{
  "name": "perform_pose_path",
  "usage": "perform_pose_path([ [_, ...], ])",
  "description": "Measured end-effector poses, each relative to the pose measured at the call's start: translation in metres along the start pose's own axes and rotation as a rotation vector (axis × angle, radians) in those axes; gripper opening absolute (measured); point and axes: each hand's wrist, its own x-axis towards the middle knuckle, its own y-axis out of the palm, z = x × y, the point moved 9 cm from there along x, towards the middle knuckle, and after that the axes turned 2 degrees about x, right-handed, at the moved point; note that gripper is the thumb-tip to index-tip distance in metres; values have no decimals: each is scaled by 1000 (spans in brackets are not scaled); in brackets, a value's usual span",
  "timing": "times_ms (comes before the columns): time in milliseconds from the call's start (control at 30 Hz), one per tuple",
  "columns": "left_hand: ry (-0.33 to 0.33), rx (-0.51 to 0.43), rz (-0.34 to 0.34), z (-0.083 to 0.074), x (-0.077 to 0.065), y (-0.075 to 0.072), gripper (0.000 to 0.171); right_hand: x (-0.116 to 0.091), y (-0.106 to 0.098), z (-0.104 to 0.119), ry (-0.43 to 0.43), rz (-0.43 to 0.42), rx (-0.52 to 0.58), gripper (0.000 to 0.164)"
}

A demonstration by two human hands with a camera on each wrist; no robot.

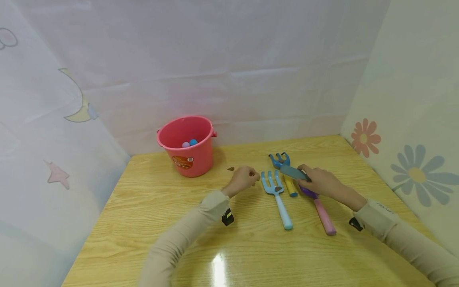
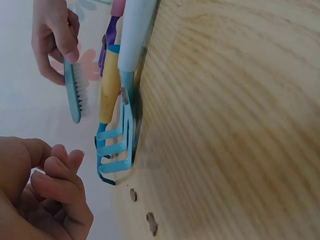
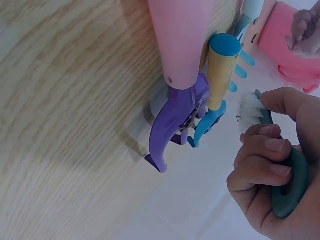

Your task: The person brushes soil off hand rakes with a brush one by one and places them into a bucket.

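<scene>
My right hand (image 1: 320,181) grips a teal scrubbing brush (image 1: 294,172) by its looped handle, fingers curled round it. White bristles show in both wrist views; the brush is held above the garden tools. My left hand (image 1: 244,179) hovers left of the tools with fingers loosely curled and nothing visible in them. Between the hands lies a light-blue garden fork (image 1: 283,211) with a brown clump (image 1: 277,188) on its head. Beside it are a blue hand rake (image 1: 279,160) with a yellow handle (image 1: 290,186) and a purple hand rake (image 3: 172,117) with a pink handle (image 1: 324,217).
A pink bucket (image 1: 201,157) stands at the back of the wooden table (image 1: 143,215), with a pink and a blue ball (image 1: 193,142) inside. Small brown bits (image 1: 230,169) lie between bucket and tools. Patterned cloth walls (image 1: 251,79) enclose the back and sides.
</scene>
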Motion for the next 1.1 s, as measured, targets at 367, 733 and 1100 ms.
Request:
perform_pose_path([
  [367, -32, -76, 96, 6, -8, 26, 29, -3, 5, -4, -6, -9, 13, 46],
  [733, -44, -177, 222, -3, -12, 50, 26, -2, 5, -3, -3, -13, 29, 43],
  [1100, -107, -243, 349, -5, -21, 80, 40, -1, 3, 0, -25, -26, 44, 43],
])
